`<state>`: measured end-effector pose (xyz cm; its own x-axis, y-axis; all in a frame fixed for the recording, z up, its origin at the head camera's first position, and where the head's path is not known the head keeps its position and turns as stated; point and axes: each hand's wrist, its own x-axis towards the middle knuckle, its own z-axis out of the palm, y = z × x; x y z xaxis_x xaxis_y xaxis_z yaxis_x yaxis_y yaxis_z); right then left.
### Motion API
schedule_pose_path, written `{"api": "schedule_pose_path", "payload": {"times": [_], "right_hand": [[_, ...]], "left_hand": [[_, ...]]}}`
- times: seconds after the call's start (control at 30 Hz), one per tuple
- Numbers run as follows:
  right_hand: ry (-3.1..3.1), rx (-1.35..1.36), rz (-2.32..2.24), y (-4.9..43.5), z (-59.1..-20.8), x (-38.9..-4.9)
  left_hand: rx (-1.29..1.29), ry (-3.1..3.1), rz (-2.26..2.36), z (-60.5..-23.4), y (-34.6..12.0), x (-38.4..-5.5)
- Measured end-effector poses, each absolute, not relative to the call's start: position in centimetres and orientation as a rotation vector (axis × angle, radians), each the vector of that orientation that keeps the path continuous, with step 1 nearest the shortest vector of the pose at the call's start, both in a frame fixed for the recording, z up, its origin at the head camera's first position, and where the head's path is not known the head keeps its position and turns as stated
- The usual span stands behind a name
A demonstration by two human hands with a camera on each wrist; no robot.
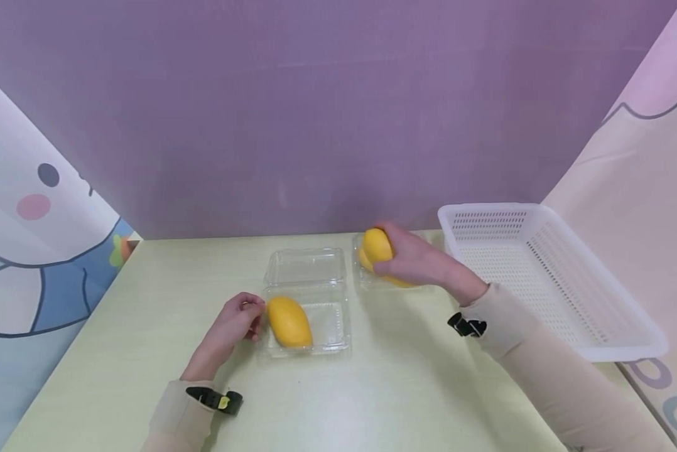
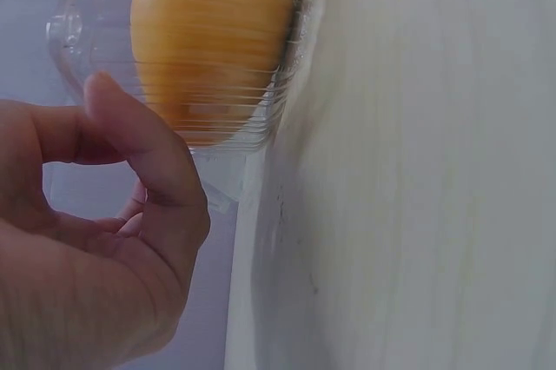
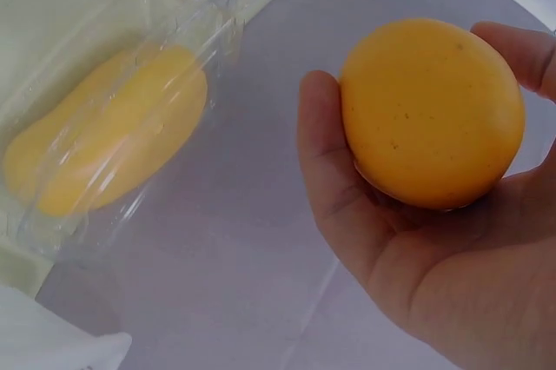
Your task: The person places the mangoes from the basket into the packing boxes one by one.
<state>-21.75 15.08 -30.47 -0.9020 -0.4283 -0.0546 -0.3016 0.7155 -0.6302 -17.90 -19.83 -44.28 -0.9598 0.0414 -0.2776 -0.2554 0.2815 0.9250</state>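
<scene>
My right hand [image 1: 409, 254] grips a yellow mango [image 3: 433, 114], holding it over a small clear plastic box [image 1: 367, 279] near the back of the table. Inside that box lies more yellow mango [image 3: 130, 140], partly covered by the hand in the head view. To its left, a clear clamshell box [image 1: 330, 320] lies with its lid [image 1: 306, 267] folded back toward the wall. One mango [image 1: 289, 321] sits in the left half of its base. My left hand [image 1: 233, 323] has bent fingers at the base's left rim and pinches the edge there.
At the right stands a large white perforated plastic basket [image 1: 542, 282], its left wall close to my right forearm. A purple wall [image 1: 338, 125] rises behind the pale table [image 1: 327, 402]. Printed cartoon panels [image 1: 39, 251] flank both sides.
</scene>
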Motion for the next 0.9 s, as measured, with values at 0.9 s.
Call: {"api": "schedule_pose_path", "payload": {"times": [0.9], "right_hand": [[2.652, -0.599, -1.032, 12.3, -33.4, -20.7]], "left_hand": [[-0.190, 2.303, 1.747, -44.6, -19.9, -18.0]]}}
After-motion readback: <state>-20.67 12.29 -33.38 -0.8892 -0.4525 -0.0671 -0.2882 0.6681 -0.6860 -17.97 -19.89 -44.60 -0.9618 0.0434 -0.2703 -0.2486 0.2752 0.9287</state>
